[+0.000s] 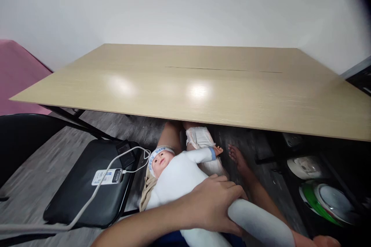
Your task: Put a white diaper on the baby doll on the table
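A doll (pixel 181 173) in white clothing lies face up across the person's lap, head toward the left, before the worktop (pixel 232 96). We see blue lettering on its headband (pixel 160 150), tilted too far for us to read with certainty. The left hand (pixel 217 200) grasps one of the doll's legs, fingers curled around it. At the bottom right, what appears to be the right hand (pixel 327 241) is just in view by the doll's foot; we cannot tell its grip.

On the black seat (pixel 75 200), near its middle, lies a device (pixel 111 176) with a white, blue-printed label, too small for us to read. A white cable (pixel 37 228) plugs into it; a black box (pixel 125 153) sits at the seat's far right corner. The worktop's near edge passes just beyond a padded white article (pixel 199 137) behind the doll's outstretched arm. We note a narrow gap of dark floor between that arm and a bare foot (pixel 235 155), and another between seat and doll.
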Tool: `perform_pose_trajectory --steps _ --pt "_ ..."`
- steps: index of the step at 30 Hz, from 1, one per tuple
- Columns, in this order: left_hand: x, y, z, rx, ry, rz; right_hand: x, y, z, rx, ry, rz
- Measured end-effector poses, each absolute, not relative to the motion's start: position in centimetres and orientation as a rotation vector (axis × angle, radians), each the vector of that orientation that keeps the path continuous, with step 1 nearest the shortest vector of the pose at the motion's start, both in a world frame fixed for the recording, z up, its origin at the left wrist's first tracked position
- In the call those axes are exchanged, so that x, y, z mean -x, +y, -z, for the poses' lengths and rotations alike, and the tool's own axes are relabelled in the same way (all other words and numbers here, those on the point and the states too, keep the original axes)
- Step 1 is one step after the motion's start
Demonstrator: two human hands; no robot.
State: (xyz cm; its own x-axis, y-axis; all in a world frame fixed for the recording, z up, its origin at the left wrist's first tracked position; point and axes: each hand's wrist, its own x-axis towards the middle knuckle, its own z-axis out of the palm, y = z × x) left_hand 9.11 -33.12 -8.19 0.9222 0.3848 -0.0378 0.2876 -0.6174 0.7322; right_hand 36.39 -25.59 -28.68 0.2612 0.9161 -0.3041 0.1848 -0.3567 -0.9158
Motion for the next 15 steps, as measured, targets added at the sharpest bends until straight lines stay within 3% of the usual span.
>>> perform_pose_trajectory --steps 5,10,15 --pt "-9.1 -33.4 8.8 -2.388 0.386 -0.15 -36.4 -25.8 21.9 1.676 -1.083 -1.081" --pt "-8.7 -34.0 8.6 -2.457 0.279 -0.14 -33.6 -27.4 13.3 1.415 -1.719 -1.233" --pt "-8.2 -34.3 8.3 -2.499 0.248 -0.139 -28.9 -27.0 11.2 1.311 -2.342 -1.042"
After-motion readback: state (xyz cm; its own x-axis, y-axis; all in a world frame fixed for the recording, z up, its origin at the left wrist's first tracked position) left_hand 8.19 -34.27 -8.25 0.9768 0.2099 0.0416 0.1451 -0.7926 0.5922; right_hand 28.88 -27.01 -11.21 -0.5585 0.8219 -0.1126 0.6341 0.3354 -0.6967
